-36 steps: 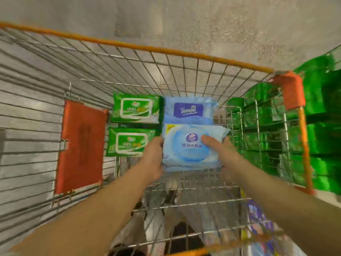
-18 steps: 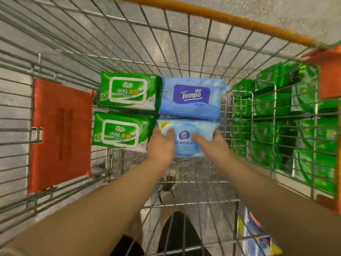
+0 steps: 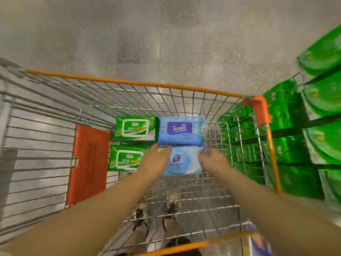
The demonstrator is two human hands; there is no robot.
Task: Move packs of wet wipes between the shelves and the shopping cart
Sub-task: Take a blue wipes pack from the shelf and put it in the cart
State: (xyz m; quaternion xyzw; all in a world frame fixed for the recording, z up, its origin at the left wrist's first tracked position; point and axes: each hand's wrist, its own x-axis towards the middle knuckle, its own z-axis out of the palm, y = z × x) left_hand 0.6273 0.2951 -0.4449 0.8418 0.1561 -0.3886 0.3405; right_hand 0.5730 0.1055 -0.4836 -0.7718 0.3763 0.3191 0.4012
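Both forearms are reaching forward into the cart (image 3: 184, 85). Left hand (image 3: 154, 161) is lying with fingers straight and loosely spread, fingertips resting on the left top edge of the pale blue pack (image 3: 181, 161). Right hand (image 3: 212, 159) is sitting at that pack's right edge, fingers loosely curled; cannot tell whether it is touching the pack or holding anything. The pale blue pack is lying flat on the cart's wire floor between the two hands, label up. Just left of the left hand, a green pack (image 3: 127, 158) is lying flat, touching the pale blue one's side as far as the hand lets it show. Just beyond the fingertips, the Tempo pack (image 3: 180, 131) is lying flat, butted against the pale blue pack. Left of it, beyond the left hand, a second green pack (image 3: 135, 129) is lying alongside. An orange flap (image 3: 88, 163) is hanging on the cart wall further left. Right of the right hand, outside the wire, shelves (image 3: 313, 126) are holding stacked green packs.
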